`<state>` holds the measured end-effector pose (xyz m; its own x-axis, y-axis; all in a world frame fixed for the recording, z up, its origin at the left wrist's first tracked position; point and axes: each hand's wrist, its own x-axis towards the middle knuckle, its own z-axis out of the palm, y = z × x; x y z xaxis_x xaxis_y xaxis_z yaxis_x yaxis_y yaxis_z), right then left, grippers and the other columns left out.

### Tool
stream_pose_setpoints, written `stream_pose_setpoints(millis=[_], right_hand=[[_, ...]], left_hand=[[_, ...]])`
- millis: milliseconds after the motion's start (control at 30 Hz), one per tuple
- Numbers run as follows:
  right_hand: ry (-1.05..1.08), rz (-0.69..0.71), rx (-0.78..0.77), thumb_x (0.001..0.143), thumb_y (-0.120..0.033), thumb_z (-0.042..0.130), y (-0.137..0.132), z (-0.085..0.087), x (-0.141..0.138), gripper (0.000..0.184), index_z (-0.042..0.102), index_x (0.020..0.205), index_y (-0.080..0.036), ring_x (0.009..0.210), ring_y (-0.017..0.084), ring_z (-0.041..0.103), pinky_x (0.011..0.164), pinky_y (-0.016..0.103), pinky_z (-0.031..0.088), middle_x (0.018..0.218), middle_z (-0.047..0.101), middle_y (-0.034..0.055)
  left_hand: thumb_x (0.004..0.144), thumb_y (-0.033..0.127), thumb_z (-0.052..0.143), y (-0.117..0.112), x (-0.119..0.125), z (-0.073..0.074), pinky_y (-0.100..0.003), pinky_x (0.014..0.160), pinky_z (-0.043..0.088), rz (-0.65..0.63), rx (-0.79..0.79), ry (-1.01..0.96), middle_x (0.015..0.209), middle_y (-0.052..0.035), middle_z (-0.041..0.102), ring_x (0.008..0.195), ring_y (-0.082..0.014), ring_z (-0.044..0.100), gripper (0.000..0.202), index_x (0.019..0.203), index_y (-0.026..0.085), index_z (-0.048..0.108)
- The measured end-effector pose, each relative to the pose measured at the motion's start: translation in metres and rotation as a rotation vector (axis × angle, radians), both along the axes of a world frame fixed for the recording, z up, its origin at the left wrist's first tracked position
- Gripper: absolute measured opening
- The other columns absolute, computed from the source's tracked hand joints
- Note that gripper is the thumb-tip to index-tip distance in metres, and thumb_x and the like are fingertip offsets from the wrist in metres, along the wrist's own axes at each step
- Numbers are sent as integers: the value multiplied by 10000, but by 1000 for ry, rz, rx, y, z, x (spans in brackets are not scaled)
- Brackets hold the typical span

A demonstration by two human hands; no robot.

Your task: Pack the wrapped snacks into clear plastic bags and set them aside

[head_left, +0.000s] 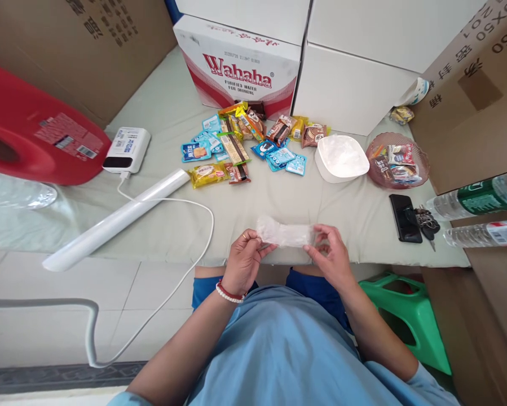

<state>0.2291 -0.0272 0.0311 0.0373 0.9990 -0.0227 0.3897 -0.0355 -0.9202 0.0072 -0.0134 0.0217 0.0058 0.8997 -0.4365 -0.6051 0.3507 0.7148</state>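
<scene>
Between the left hand (245,256) and the right hand (331,255), just above the near edge of the cloth-covered worktop (160,237), a crumpled, translucent white plastic piece (283,232) is held stretched out sideways. Its left end is pinched by the left thumb and fingers; its right end is gripped by the right hand, whose curled fingers are slightly blurred. Beyond the hands, wrapped snacks (235,148) are loosely spread before a Wahaha carton (236,79). Ahead and to their right, a white tub (335,172) is set just beside a pink bowl (424,160) filled with packets (400,155). Farther right, a black phone (405,218) is laid next to keys (427,221). Left of the hands, a long white bar (109,225) is crossed by a white cable (194,204), plugged into a white device (128,148).
</scene>
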Motion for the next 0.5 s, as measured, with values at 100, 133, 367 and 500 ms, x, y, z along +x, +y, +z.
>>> stream_pose_setpoints(millis=[100, 133, 367, 500], right_hand=[[-262, 183, 291, 863, -402, 769, 6, 12, 2, 510, 633, 1345, -306, 1300, 327, 492, 1055, 540, 471, 1430, 539, 124], [-296, 258, 316, 897, -378, 734, 9, 14, 1, 400, 678, 1287, -313, 1280, 324, 508, 1060, 543, 461, 1365, 589, 115], [-57, 330, 146, 998, -374, 598, 13, 11, -23, 213, 780, 1037, -269, 773, 175, 608, 691, 321, 499, 915, 653, 60], [296, 65, -89, 880, -491, 745, 17, 11, -22, 253, 760, 900, -239, 665, 142, 537, 582, 273, 429, 815, 650, 23]], left_hand=[[723, 323, 801, -3, 5, -1, -349, 856, 604, -66, 35, 45, 745, 61, 565, 747, -98, 600, 279, 784, 202, 557], [727, 345, 806, -4, 7, -1, -351, 853, 605, -85, 37, 44, 754, 55, 574, 755, -102, 605, 294, 785, 201, 556], [714, 446, 887, -10, 15, 1, -336, 826, 584, -201, 35, 120, 1130, -35, 683, 963, -169, 672, 496, 1052, 214, 609], [686, 390, 909, -7, 10, -6, -297, 777, 542, -218, -9, 110, 896, -36, 716, 817, -152, 655, 390, 910, 161, 687]])
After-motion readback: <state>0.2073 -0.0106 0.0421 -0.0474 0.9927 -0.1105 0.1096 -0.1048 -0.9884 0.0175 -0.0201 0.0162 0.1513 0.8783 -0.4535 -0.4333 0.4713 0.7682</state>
